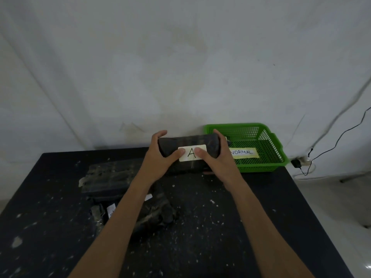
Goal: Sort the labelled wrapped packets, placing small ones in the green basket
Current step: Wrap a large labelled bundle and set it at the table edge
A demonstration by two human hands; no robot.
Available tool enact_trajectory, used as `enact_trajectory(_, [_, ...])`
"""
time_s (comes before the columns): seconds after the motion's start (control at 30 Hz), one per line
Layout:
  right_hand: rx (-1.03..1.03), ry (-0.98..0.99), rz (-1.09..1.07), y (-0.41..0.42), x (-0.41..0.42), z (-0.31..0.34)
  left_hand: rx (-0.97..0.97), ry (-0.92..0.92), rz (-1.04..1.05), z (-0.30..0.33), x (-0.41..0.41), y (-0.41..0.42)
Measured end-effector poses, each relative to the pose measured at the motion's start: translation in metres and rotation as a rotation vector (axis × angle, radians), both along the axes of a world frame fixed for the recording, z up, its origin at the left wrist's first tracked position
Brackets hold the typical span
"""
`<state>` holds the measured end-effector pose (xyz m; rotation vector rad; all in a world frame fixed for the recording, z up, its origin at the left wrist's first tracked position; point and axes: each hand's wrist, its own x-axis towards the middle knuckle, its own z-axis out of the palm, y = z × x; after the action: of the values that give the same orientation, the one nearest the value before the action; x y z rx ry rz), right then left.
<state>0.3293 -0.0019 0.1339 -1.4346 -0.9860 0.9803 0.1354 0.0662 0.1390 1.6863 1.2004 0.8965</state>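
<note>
We grasp the dark packet (188,146) labelled A by its ends with left hand (160,157) and right hand (216,157), raised near the worktop's (200,227) far edge, keeping it level toward the green basket (267,157) at the far right corner.

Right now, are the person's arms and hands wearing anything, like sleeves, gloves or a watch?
No. Both forearms are bare right to the bottom edge of the picture, so no sleeves show. The left hand and the right hand have no gloves, and no rings, watch or wristband can be seen. The thumbnails look short and plain. No markings show on the arms.
</note>
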Motion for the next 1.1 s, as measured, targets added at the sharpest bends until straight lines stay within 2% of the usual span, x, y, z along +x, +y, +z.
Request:
enact_trajectory(0.17, [0.056, 0.015, -0.082, -0.005, -0.013, 0.011, -0.026, 0.127, -0.038, 0.014, -0.005, 0.007])
enact_trajectory(0.37, [0.067, 0.025, -0.122, -0.002, -0.017, 0.015, 0.059, -0.036, 0.021, 0.012, 0.004, -0.005])
enact_trajectory(0.6, [0.042, -0.002, -0.184, 0.002, -0.021, 0.012, 0.131, -0.031, 0.035, 0.009, 0.009, -0.002])
enact_trajectory(0.8, [-0.131, 0.068, -0.123, 0.006, -0.003, 0.013, 0.012, 0.087, -0.167, 0.007, -0.01, 0.004])
enact_trajectory(0.87, [-0.102, -0.008, -0.064, 0.005, 0.001, 0.013, 0.002, 0.104, -0.131, 0.007, -0.013, 0.005])
enact_trajectory(1.0, [0.064, -0.327, 0.012, 0.003, 0.002, 0.009, 0.011, 0.065, 0.064, 0.011, -0.01, 0.005])
enact_trajectory(1.1, [0.111, -0.354, -0.019, 0.004, 0.001, 0.01, 0.022, 0.045, 0.046, 0.012, -0.011, 0.006])
